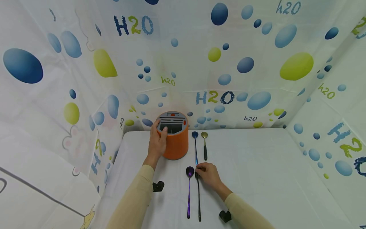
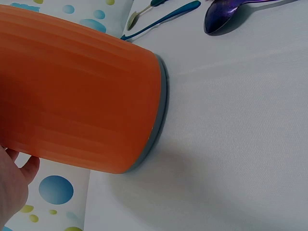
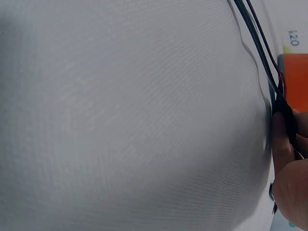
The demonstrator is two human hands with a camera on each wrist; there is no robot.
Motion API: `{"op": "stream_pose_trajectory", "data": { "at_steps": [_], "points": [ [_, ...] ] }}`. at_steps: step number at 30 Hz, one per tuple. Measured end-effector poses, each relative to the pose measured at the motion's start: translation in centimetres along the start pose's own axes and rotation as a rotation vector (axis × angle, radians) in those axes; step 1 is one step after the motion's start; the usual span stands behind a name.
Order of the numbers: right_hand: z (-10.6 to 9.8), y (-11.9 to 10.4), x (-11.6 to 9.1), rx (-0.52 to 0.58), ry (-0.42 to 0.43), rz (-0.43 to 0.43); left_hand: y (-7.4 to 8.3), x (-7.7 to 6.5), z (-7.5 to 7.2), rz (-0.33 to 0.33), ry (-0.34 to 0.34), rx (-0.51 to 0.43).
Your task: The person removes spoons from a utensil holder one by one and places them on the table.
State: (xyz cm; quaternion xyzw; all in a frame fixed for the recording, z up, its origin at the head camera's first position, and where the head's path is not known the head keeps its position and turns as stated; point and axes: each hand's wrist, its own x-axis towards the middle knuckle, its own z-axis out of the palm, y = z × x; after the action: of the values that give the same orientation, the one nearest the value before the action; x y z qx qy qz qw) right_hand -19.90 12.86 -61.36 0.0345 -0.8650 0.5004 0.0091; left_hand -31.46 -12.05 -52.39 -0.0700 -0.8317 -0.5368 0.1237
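My left hand (image 1: 157, 143) grips the upper left side of an orange utensil holder (image 1: 178, 147), with its thumb over the grey slotted top. In the left wrist view the holder's grey base (image 2: 161, 110) shows close to the white cloth. Pinched in the fingertips of my right hand (image 1: 210, 175) is the bowl end of a long black spoon (image 1: 199, 198), its handle pointing toward me. Just left of it lies a purple spoon (image 1: 188, 190). Farther back are a blue spoon (image 1: 195, 141) and a gold spoon with a black handle (image 1: 205, 143).
White cloth covers the table (image 1: 257, 165), whose back edge meets a patterned curtain (image 1: 183, 70) that also hangs at both sides. One black heart-shaped piece (image 1: 158, 186) lies beside the left forearm, another heart-shaped piece (image 1: 225, 216) beside the right.
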Motion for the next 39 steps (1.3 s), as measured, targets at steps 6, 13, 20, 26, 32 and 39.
{"op": "stream_pose_trajectory", "data": {
  "at_steps": [6,13,20,26,32,39],
  "points": [
    [0.15,0.08,0.05,-0.058,0.024,-0.045,0.10,0.00,-0.04,0.004,-0.003,-0.003],
    [-0.04,-0.14,-0.07,-0.117,0.028,-0.076,0.10,-0.01,-0.05,-0.001,-0.010,-0.013],
    [-0.28,-0.16,-0.13,-0.146,0.014,-0.091,0.10,-0.04,-0.06,0.001,-0.006,-0.016],
    [-0.25,-0.03,-0.17,-0.219,0.016,-0.152,-0.01,-0.02,-0.05,0.002,-0.006,-0.014],
    [-0.18,-0.22,-0.34,-0.289,0.001,-0.177,-0.13,0.03,-0.05,0.004,-0.003,-0.018],
    [-0.14,-0.18,-0.50,-0.332,0.001,-0.197,0.11,-0.01,-0.10,0.002,0.002,-0.012]
  ]
}}
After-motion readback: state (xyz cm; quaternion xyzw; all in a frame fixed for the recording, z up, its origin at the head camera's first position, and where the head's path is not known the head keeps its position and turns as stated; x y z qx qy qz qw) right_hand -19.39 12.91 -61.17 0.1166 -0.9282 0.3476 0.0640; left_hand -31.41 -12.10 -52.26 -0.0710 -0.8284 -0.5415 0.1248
